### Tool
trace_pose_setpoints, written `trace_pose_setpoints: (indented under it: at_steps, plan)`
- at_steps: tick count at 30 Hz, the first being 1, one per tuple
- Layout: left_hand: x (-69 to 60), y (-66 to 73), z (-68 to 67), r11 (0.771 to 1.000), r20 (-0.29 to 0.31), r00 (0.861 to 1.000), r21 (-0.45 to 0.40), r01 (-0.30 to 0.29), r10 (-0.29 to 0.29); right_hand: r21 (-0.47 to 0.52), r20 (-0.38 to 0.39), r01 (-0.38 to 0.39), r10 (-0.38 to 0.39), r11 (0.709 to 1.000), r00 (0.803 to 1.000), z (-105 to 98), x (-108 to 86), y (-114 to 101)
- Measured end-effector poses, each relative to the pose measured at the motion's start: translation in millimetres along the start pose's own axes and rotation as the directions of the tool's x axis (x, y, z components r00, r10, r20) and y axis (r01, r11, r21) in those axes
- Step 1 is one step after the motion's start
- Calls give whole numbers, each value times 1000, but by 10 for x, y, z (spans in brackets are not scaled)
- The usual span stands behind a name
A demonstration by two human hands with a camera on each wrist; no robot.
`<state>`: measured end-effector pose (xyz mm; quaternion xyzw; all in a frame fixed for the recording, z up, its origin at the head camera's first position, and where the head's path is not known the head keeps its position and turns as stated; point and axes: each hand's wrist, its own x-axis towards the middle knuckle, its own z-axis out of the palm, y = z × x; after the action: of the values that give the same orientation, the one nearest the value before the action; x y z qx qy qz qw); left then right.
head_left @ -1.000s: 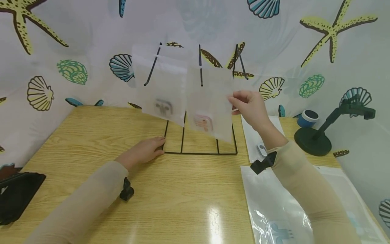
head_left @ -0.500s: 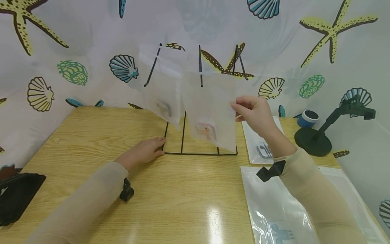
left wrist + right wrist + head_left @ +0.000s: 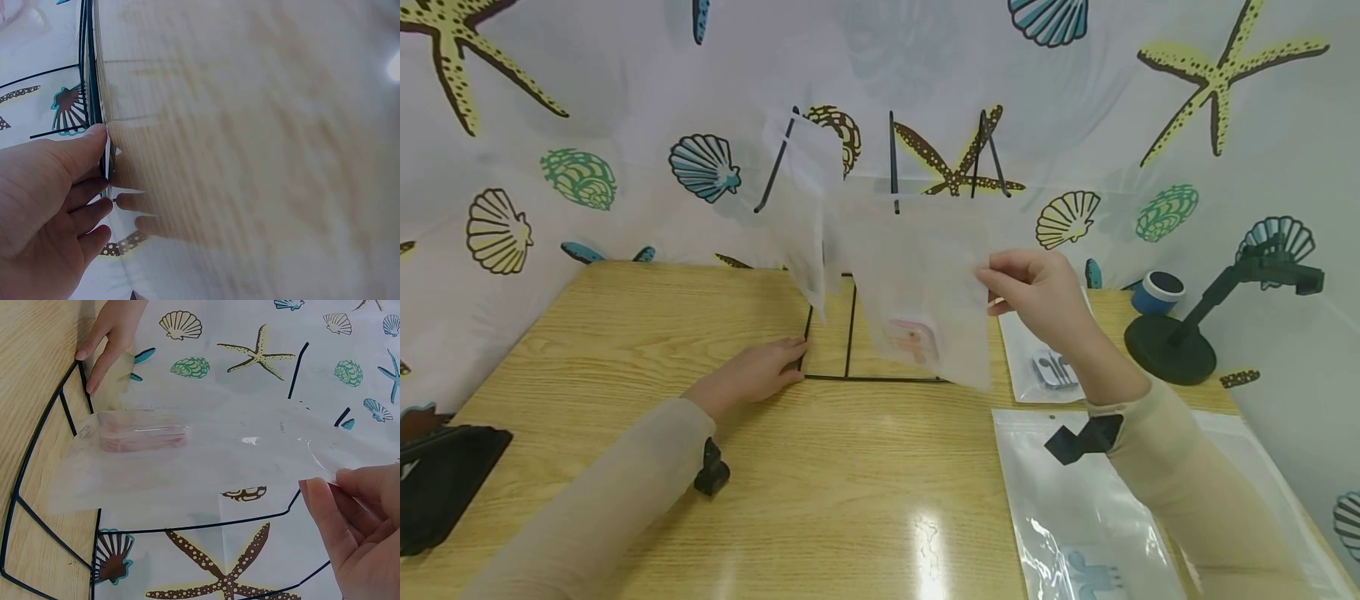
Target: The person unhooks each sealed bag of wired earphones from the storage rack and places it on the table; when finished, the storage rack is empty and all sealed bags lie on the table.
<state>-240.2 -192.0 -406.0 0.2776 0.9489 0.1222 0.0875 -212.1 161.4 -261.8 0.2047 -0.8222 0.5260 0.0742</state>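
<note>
By mid hook [image 3: 892,150]: best go slow w/ clear bag [image 3: 917,267]; line its top up w/ the hook so it won't snag or tear; can't tell if it's hooked on
Rack [image 3: 880,380]: L hand [image 3: 760,367] should hold it steady; fingers loosely touch its base
R hand [image 3: 1037,292]: thumb + finger pinch bag's R edge, abt mid-height
Pink thing [image 3: 912,339]: low in bag, below & L of the pinch; bag hangs L of grip
</note>
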Motion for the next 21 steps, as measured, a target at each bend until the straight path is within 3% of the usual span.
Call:
trace_pose_setpoints:
  at_steps: [21]
  plan:
    - [-24, 25, -14, 1000, -7, 1000, 4, -6, 6, 24, 34, 33, -34, 999, 999, -58, -190, -87]
